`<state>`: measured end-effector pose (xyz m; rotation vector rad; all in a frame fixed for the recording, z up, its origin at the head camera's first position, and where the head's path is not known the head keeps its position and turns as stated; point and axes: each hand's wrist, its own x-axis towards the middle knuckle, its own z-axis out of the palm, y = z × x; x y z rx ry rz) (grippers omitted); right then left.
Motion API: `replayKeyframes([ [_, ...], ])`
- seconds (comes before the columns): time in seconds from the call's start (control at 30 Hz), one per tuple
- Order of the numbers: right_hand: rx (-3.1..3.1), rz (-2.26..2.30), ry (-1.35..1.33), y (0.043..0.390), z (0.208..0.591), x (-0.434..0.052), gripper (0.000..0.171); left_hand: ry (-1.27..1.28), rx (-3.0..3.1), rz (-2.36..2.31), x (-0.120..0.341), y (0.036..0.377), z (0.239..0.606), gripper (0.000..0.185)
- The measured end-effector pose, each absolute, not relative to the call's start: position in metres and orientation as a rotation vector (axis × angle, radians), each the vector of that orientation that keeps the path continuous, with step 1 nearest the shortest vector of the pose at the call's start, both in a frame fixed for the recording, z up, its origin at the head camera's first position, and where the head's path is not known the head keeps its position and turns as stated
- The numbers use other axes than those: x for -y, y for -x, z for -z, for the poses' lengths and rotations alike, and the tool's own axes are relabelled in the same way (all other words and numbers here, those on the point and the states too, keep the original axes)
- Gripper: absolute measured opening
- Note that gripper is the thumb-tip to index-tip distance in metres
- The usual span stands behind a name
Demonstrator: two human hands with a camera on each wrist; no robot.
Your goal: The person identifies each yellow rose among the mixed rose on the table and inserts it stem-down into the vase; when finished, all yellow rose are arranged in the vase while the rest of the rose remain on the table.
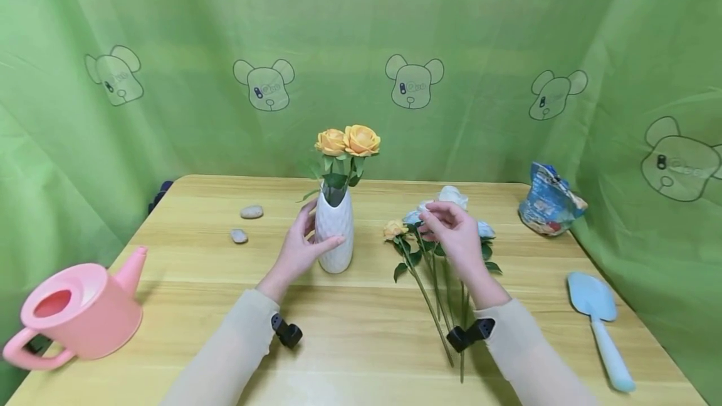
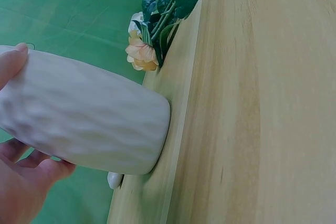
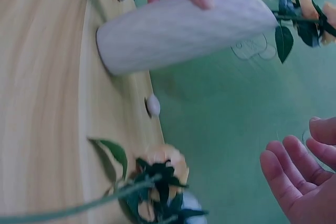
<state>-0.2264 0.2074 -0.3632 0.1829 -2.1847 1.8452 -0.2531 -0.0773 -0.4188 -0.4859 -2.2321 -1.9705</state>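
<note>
A white textured vase (image 1: 336, 243) stands upright on the table, holding two orange roses (image 1: 361, 141) with green leaves. My left hand (image 1: 301, 243) grips its side, thumb across the front and fingers around the back; the left wrist view also shows this grip on the vase (image 2: 89, 114). Over the loose flowers to the right hovers my right hand (image 1: 454, 237), fingers loosely bent and nothing between them, as the right wrist view confirms. Beneath it lie an orange rose (image 1: 395, 229) and several pale blue-white roses (image 1: 453, 196), stems pointing toward me, some blooms partly hidden by the hand.
At the left stands a pink watering can (image 1: 93, 312). Two stones, one larger (image 1: 251, 212) and one smaller (image 1: 239, 235), lie left of the vase. A crumpled blue bag (image 1: 549, 202) sits at the back right, with a light-blue trowel (image 1: 600, 318) nearer. Green curtains (image 1: 338, 17) surround the table.
</note>
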Motion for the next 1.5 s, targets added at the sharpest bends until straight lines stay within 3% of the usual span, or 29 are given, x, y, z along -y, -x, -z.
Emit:
replayKeyframes([
  [0.33,2.361,-1.810,-0.111,0.216,0.388,-0.232,0.035,0.477,2.237,1.999,0.079,0.252,0.418,0.084],
  [0.7,2.578,-1.934,-0.017,0.207,0.417,-0.235,0.040,0.486,2.264,1.995,0.078,0.233,0.390,0.082],
  [1.0,2.750,-1.823,-0.006,0.209,0.423,-0.231,0.043,0.482,2.236,2.001,0.079,0.252,0.418,0.085],
  [1.5,2.945,-1.529,-0.020,0.218,0.427,-0.214,0.039,0.476,2.251,1.994,0.078,0.250,0.416,0.084],
])
